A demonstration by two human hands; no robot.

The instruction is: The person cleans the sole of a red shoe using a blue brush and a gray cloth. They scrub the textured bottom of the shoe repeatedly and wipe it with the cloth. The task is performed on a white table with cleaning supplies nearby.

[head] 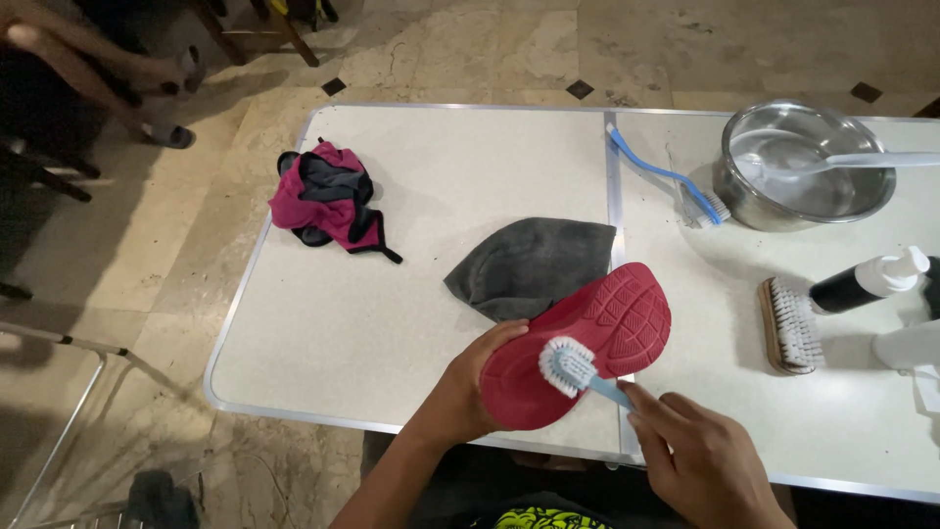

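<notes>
- Far left of both hands: one crumpled pink-and-black cloth point(328, 201) on the white folding table point(323, 343), well apart from the hands.
- Just beyond the left hand: one grey cloth point(529, 263), its edge tucked behind the shoe.
- Left hand point(475, 377) curled closed on the heel end of one red shoe point(578, 343), sole up.
- Shoe's long axis runs from low-left by the left hand up-right, toe pointing away; left hand nearer it.
- Right hand point(700, 460) closed around the handle of one small blue brush point(578, 370); white bristles touching the sole mid-length.
- Up-right of hands: second blue brush point(676, 181), leaning by one steel bowl point(808, 167).
- Right of hands: one wooden brush point(788, 323), one dark pump bottle point(871, 281).
- Counts: two cloths, three brushes.
</notes>
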